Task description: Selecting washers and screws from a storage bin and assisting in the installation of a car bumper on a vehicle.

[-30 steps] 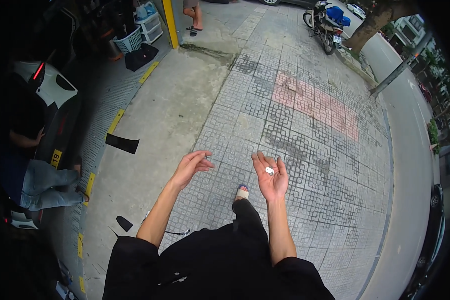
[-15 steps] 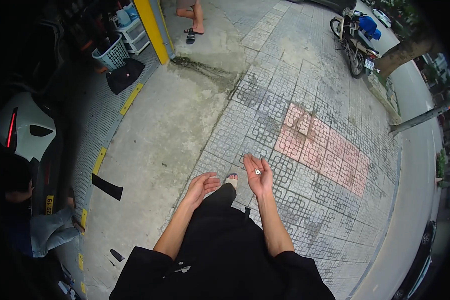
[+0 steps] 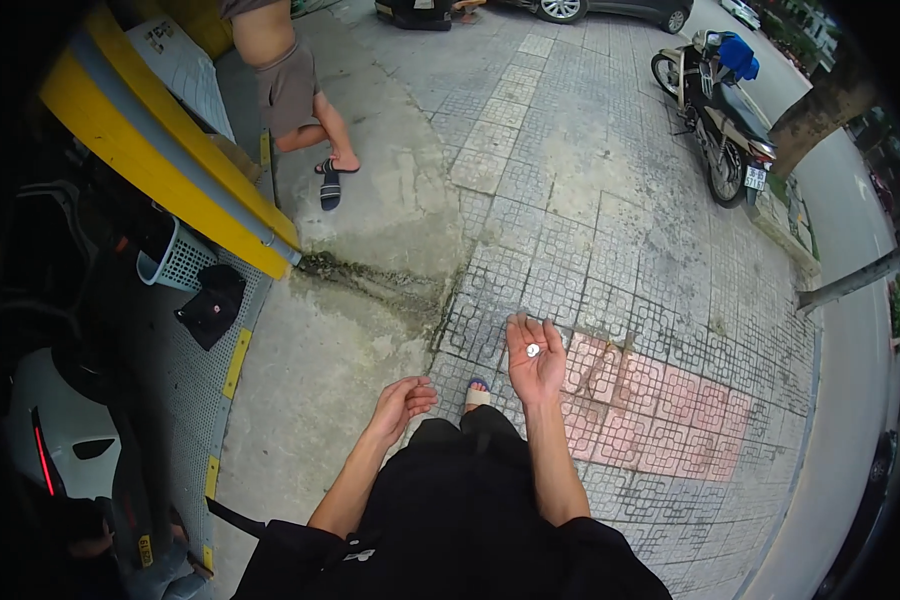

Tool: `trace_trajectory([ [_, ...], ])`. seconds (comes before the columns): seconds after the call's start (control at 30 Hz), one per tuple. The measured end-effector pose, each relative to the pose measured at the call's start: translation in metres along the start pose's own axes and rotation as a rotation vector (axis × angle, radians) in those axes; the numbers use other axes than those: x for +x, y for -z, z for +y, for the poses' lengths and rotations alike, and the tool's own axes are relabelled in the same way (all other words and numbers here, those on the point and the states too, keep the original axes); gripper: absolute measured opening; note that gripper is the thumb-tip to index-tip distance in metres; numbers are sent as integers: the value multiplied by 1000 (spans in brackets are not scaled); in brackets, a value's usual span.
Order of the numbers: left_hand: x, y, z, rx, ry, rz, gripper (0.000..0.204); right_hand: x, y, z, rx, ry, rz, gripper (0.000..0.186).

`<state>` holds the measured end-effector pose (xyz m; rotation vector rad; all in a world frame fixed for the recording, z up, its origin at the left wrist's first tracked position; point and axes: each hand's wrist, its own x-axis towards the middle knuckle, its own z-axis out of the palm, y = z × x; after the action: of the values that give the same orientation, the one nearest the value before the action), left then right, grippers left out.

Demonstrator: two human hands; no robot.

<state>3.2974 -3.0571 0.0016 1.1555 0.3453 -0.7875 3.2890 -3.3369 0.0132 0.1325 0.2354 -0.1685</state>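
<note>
My right hand is palm up in the middle of the view, fingers extended and slightly curled, with a small white round object lying in its palm. The object is too small to make out further. My left hand is lower and to the left, fingers loosely bent and apart, with nothing visible in them. Below both hands are my dark clothing and a sandaled foot on grey patterned paving, beside a pink tiled patch.
A person in shorts and sandals stands beyond a yellow post. Left are a plastic basket, black bag and white-panelled vehicle. Right are a parked motorbike, tree trunk, pole and road.
The post and other person appear nearer and larger as my view has advanced and shifted. My left hand has dropped and drawn back; the small object remains in my right palm.
</note>
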Motion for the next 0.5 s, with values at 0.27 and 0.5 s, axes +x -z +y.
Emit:
trace_trajectory([
  [0.27,260,-96,210,-40,12,-119,34,343,-74,-82,-89,61,105,36],
  [0.5,556,-182,407,-93,-15,-121,33,649,-157,-154,-97,28,142,33],
])
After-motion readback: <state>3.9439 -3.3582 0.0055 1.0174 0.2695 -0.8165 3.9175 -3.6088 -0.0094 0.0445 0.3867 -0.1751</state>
